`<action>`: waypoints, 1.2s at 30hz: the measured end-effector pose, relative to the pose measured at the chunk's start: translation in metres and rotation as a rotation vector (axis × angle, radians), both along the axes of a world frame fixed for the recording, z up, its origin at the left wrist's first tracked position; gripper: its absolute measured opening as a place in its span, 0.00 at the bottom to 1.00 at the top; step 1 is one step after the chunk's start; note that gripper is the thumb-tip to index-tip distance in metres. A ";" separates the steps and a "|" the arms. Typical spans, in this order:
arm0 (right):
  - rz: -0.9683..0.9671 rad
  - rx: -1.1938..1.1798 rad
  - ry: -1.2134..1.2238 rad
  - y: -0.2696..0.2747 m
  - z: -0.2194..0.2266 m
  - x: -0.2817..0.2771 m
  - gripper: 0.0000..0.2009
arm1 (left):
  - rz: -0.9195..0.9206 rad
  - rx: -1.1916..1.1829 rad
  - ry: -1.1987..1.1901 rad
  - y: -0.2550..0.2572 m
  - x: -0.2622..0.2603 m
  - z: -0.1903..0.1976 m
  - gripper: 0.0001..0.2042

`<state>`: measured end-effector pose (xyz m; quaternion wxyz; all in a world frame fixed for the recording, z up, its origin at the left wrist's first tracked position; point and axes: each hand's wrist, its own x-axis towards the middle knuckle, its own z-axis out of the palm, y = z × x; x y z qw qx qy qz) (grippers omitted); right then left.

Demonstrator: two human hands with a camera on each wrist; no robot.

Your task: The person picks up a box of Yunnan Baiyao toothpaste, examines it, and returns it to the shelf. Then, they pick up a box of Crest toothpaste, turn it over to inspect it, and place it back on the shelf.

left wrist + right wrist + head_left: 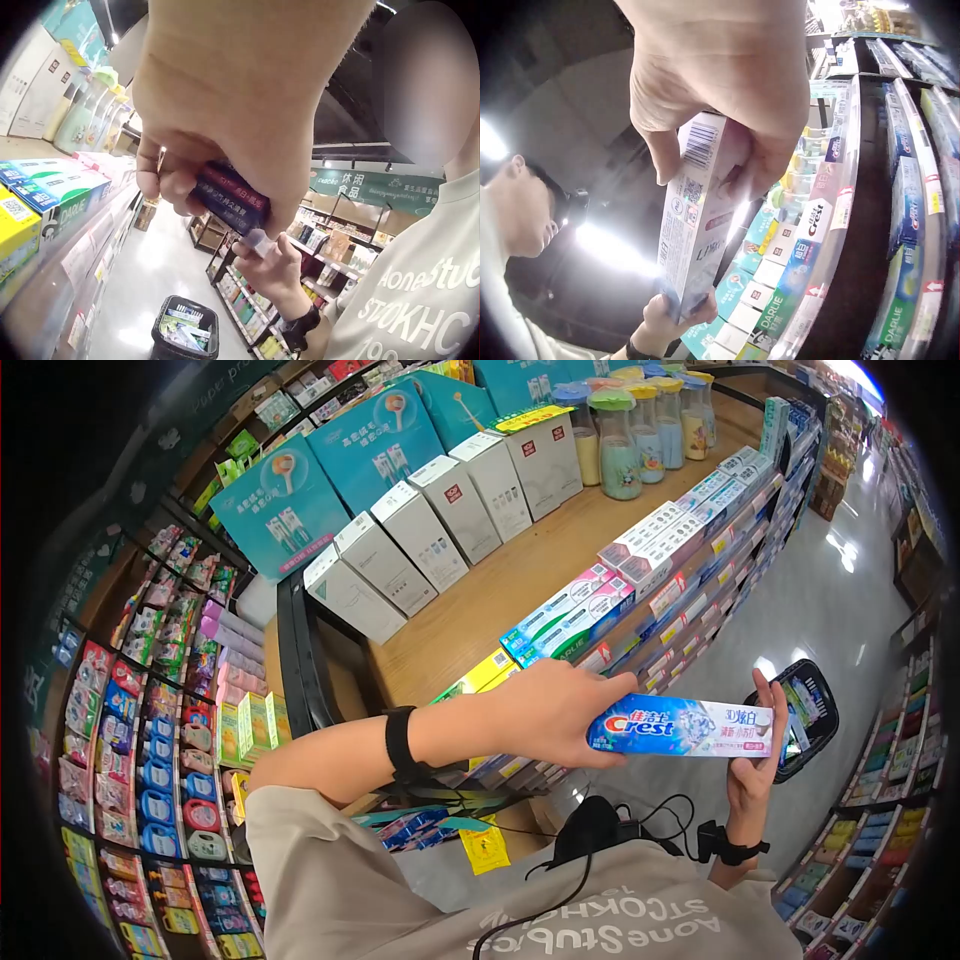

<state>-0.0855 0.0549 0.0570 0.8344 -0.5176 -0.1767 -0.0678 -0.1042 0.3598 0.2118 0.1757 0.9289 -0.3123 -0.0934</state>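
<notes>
A blue and white Crest toothpaste box [680, 728] is held lengthwise between both hands, over the aisle beside the shelf. My left hand [570, 710] grips its blue end, fingers curled round it. At the white end, my right hand [752, 765] holds the box between thumb and fingers. The left wrist view shows the dark blue end [231, 196] of the box under the left palm. In the right wrist view, a box side with a barcode [697, 172] faces the camera, and the left hand [676, 319] is at the far end.
Beside the left forearm runs a wooden shelf top [470, 600] with toothpaste boxes [570, 610] along its edge. White boxes [445, 510] and lidded bottles [615, 445] stand farther back. A black basket [805, 710] with packages inside is below, past the right hand.
</notes>
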 end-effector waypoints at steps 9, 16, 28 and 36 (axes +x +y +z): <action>-0.114 -0.188 -0.091 -0.007 -0.014 -0.012 0.57 | -0.043 0.057 -0.056 0.007 -0.012 -0.008 0.35; -0.139 -0.286 -0.273 -0.004 -0.002 -0.011 0.62 | -0.070 0.033 -0.121 0.014 -0.012 -0.003 0.35; -0.047 -0.313 -0.100 -0.025 -0.002 0.012 0.41 | 0.274 -0.452 0.704 0.010 0.007 0.004 0.27; -0.054 -0.208 -0.042 -0.031 -0.010 0.020 0.34 | 0.276 -0.654 0.814 0.001 0.005 0.002 0.34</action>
